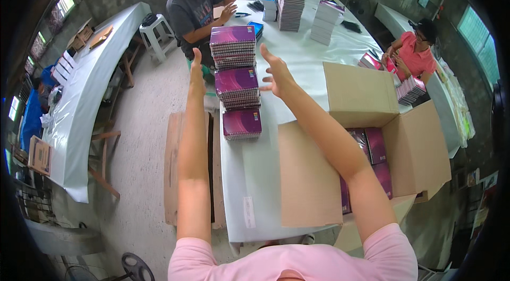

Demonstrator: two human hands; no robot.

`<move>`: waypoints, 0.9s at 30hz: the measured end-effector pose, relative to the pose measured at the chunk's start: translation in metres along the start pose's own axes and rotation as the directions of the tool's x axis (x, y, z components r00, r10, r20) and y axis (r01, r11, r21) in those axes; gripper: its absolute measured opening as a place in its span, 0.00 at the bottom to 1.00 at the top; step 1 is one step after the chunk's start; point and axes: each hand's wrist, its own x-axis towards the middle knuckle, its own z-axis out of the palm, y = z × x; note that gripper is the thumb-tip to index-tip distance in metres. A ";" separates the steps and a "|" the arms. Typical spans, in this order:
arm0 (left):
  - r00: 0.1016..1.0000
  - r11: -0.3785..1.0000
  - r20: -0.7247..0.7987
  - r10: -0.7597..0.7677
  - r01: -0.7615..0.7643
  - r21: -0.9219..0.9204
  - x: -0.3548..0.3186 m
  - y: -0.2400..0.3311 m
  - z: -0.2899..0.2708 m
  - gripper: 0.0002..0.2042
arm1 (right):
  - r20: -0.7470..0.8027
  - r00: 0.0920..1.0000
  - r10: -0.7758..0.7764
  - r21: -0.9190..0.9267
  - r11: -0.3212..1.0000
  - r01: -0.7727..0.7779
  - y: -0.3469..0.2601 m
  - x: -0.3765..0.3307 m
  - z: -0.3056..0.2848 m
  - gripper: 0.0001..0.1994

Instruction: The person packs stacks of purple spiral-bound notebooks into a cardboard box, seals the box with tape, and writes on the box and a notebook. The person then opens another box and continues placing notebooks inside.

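Three stacks of purple spiral-bound notebooks stand in a row along the left edge of the white-covered table: a far stack [232, 36], a middle stack [236, 80] and a lower near stack [241, 123]. My left hand [197, 75] is held up to the left of the stacks, fingers stretched and nothing in it. On the other side my right hand [278, 72] is open with fingers spread, its fingertips close to the middle stack; whether they touch it I cannot tell. An open cardboard box [305, 175] holds more purple notebooks [376, 145], partly hidden by my right forearm.
A person in grey [194, 13] stands at the far left of the table, one in pink-red [417, 50] sits at the right with notebooks. Tall notebook stacks [291, 10] stand farther back. Left are a long side table [101, 74], a white stool [156, 31] and cardboard [175, 175].
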 end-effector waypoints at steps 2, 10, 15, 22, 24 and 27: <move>0.996 0.998 0.059 0.060 -0.060 -0.011 0.014 0.019 0.026 0.57 | -0.076 0.996 -0.053 0.002 0.999 0.054 -0.004 0.038 0.009 0.56; 0.845 0.968 0.534 -0.036 0.163 -0.192 0.030 0.033 0.045 0.39 | 0.110 0.953 -0.283 0.069 0.959 0.276 0.017 0.091 0.023 0.50; 0.476 0.471 0.183 0.860 -0.879 0.073 -0.060 0.058 0.093 0.42 | 0.077 0.805 -0.588 0.631 0.654 0.417 -0.004 0.073 0.013 0.35; 0.733 0.946 0.598 0.323 -0.244 -0.213 -0.221 0.126 0.128 0.46 | 0.512 0.630 -0.584 0.509 0.797 0.325 -0.064 0.008 -0.115 0.30; 0.663 0.777 0.425 0.616 -0.599 -0.192 -0.254 0.104 0.154 0.42 | 0.470 0.679 -0.564 0.462 0.813 0.355 -0.070 -0.036 -0.144 0.36; 0.775 0.820 0.359 0.520 -0.336 -0.463 -0.291 0.081 0.160 0.41 | 0.191 0.911 -0.366 0.389 0.880 0.272 -0.074 -0.138 -0.158 0.31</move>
